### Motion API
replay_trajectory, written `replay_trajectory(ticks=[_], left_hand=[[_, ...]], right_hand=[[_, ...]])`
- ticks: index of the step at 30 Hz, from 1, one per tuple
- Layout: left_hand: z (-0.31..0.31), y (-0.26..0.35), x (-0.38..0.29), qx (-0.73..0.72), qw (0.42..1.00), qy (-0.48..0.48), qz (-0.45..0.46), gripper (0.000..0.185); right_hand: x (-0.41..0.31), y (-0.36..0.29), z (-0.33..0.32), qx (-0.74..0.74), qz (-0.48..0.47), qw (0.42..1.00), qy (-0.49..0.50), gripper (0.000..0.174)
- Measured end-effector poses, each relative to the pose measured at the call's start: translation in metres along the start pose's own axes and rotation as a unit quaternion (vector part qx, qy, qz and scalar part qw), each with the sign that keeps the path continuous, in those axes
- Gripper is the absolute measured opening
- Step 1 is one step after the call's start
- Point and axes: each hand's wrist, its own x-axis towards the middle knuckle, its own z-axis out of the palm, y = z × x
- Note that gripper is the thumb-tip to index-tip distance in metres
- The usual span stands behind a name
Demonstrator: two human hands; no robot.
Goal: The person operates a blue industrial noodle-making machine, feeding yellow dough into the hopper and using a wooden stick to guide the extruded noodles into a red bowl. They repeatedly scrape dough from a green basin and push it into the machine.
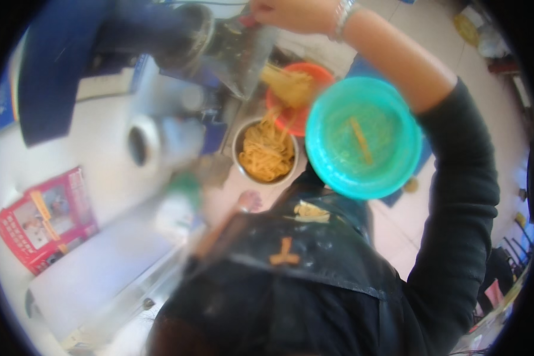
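My right hand (pixel 289 14) reaches to the top, its fingers at a small red part beside a grey metal machine (pixel 244 53); whether they grip it is unclear. Below the machine, pale yellow strips (pixel 293 86) lie over an orange-red plastic basin (pixel 322 73). A steel bowl (pixel 235 149) is full of yellow-brown strips (pixel 267 151). To its right, a turquoise plastic basin (pixel 362 189) holds one long strip (pixel 360 140). My left hand (pixel 250 201) hangs low below the steel bowl, blurred, with fingers apart and nothing visible in it. Yellow pieces (pixel 311 212) and orange-brown pieces (pixel 285 252) lie on my black apron (pixel 338 267).
At left stands a white surface (pixel 102 129) with a red printed box or packet (pixel 49 218). A blurred pale cylindrical object (pixel 144 140) and a white and green container (pixel 175 211) are nearer the middle. Pale floor tiles (pixel 396 222) show at right.
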Motion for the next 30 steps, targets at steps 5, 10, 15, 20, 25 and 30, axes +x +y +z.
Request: replay_trajectory(ticks=[5,10,15,20,25,30], left_hand=[[-0.025,-0.004,-0.018,0.048,0.998,0.043,-0.017,0.031],[-0.041,-0.010,-0.044,0.041,0.997,0.053,-0.036,0.034],[-0.028,0.000,-0.054,0.044,0.998,0.043,-0.029,0.034],[-0.019,0.014,-0.052,0.072,0.997,0.009,-0.010,0.033],[-0.017,0.015,-0.050,0.057,0.998,-0.004,0.008,0.033],[-0.008,0.026,-0.052,0.047,0.999,-0.004,0.009,0.034]], right_hand=[[0.023,0.025,0.029,-0.018,-0.061,0.998,0.009,0.022],[0.008,0.001,0.011,-0.043,-0.070,0.996,0.040,0.018],[0.021,-0.009,0.018,-0.108,-0.124,0.984,0.069,0.023],[0.026,-0.002,0.019,-0.114,-0.125,0.983,0.078,0.022],[0.027,0.005,0.027,-0.123,-0.199,0.966,0.111,0.017],[0.002,-0.014,0.005,-0.122,-0.121,0.985,-0.007,0.015]])
